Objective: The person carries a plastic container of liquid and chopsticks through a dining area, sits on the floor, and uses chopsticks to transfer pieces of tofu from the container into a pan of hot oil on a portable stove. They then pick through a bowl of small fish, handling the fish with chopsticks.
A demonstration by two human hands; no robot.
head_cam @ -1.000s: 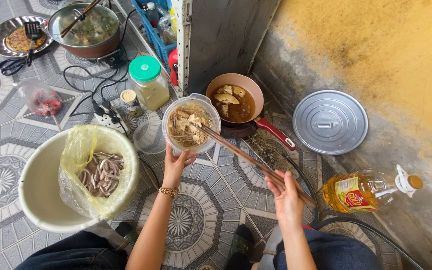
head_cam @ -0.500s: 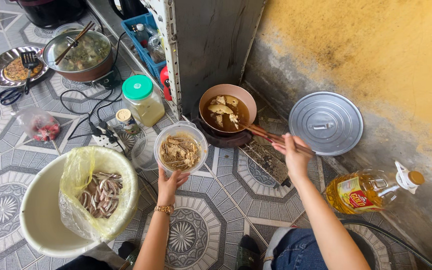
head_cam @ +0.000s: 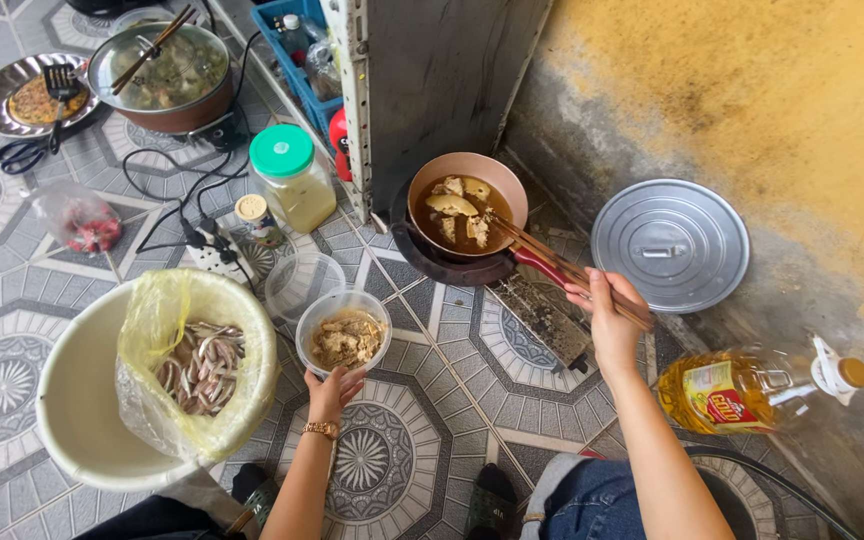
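Two things are filling my hands in the head view: my right hand is pinching a pair of chopsticks near their back end, tips reaching up-left into the brown pan of dark broth and pale pieces, their long axis slanting from lower right to upper left. They are looking light, stiff and thin, best held well behind the middle. My left hand is cupping from below a clear plastic tub of battered bits, light but flexible, so I am supporting its base above the tiled floor.
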